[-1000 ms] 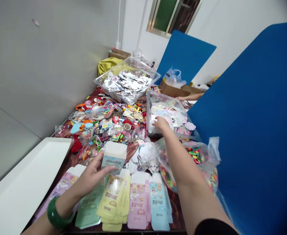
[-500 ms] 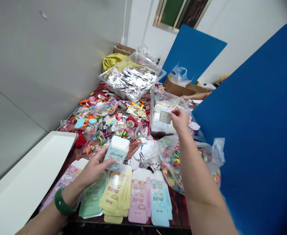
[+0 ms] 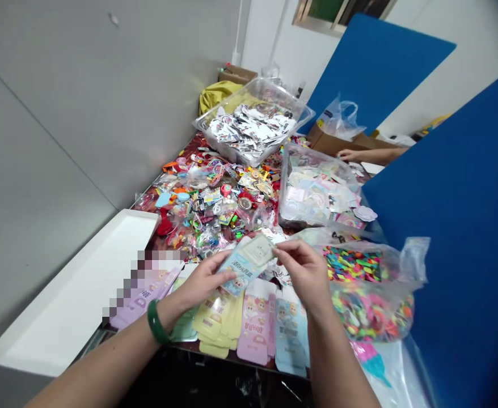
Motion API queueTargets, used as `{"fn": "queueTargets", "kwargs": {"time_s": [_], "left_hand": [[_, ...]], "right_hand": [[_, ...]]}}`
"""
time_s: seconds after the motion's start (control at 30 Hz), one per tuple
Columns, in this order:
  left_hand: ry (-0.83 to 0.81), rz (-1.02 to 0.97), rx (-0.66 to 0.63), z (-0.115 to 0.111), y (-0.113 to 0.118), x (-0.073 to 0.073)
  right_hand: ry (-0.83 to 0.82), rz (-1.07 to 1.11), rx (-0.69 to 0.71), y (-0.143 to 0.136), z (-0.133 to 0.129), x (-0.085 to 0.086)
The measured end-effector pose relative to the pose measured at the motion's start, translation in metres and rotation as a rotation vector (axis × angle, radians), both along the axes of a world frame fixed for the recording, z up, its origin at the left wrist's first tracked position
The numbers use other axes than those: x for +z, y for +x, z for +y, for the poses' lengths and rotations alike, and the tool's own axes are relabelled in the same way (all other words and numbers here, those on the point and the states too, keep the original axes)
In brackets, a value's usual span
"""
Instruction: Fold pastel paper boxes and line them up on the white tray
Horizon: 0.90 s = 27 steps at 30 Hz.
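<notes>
A light blue printed box (image 3: 241, 269) is held by my left hand (image 3: 206, 277), its thumb across the front. My right hand (image 3: 302, 266) pinches a small pale square card (image 3: 257, 250) at its corner, over the top end of the box. Beneath the hands, flat boxes lie in stacks along the table's front edge: purple (image 3: 147, 292), yellow (image 3: 217, 317), pink (image 3: 255, 323) and blue (image 3: 290, 331), with a green one (image 3: 186, 323) partly hidden by my left wrist.
Small bagged trinkets (image 3: 219, 198) cover the table. Behind are a clear bin of white cutouts (image 3: 249, 127) and a clear bin of cards (image 3: 312, 192). A bag of colourful pieces (image 3: 372, 306) lies right. Another person's hand (image 3: 351, 154) shows beyond. A white tray (image 3: 74, 289) is left.
My right hand has come back from the card bin with the card, down to the box in my left hand. The view has shifted, so the scene sits further right.
</notes>
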<state>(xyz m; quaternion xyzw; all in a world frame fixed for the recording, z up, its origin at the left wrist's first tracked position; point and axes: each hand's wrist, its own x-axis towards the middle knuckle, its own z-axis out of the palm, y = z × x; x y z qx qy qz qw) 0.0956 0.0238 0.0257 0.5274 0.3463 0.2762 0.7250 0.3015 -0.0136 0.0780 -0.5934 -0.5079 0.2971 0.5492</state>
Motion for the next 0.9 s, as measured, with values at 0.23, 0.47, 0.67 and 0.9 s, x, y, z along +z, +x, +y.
{"fn": "queueTargets", "kwargs": {"time_s": [0.23, 0.47, 0.67, 0.9], "left_hand": [[0.035, -0.038, 0.037, 0.0, -0.006, -0.001], [-0.048, 0.026, 0.107, 0.002, -0.014, -0.001], [-0.055, 0.094, 0.137, 0.002, -0.02, -0.003], [-0.05, 0.108, 0.131, 0.002, -0.017, -0.005]], "right_hand": [[-0.021, -0.363, 0.017, 0.022, 0.008, -0.008], [-0.637, -0.778, -0.072, 0.049, 0.043, -0.06], [-0.695, -0.83, -0.079, 0.051, 0.041, -0.072], [-0.52, -0.733, -0.132, 0.058, 0.038, -0.087]]}}
